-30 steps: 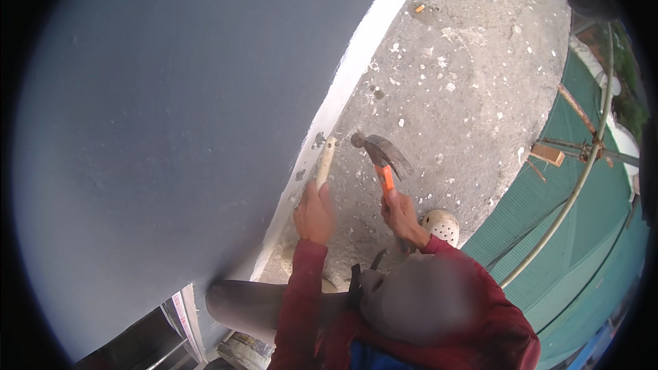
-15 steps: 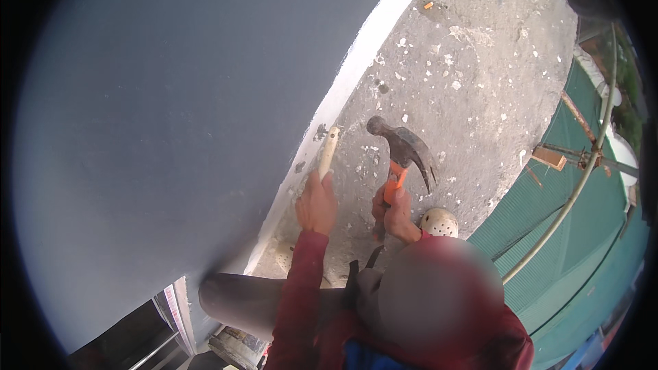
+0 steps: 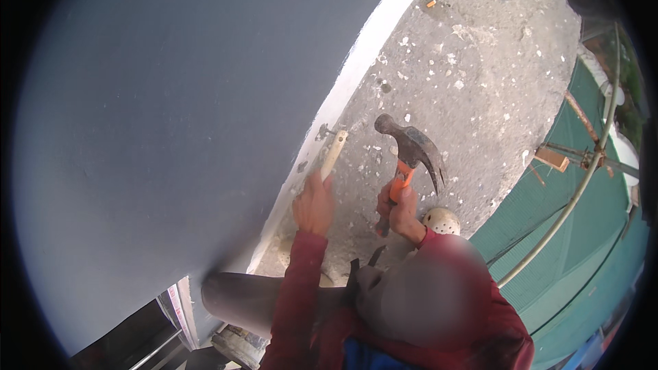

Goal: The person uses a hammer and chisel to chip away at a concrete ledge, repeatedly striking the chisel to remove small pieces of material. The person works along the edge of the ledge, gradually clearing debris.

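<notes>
Head feed, left fisheye: I look steeply down from the wearer's head, close over the left hand (image 3: 314, 205) and right hand (image 3: 403, 212), both just nearside of mid-view. Grey wall (image 3: 171, 109) fills the left, concrete floor (image 3: 493, 89) runs far, green sheeting (image 3: 548, 212) bends along the right rim.

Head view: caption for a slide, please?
Left hand grips a pale-handled tool beside a white wall strip; right hand holds an orange-handled claw hammer over speckled concrete.
</notes>
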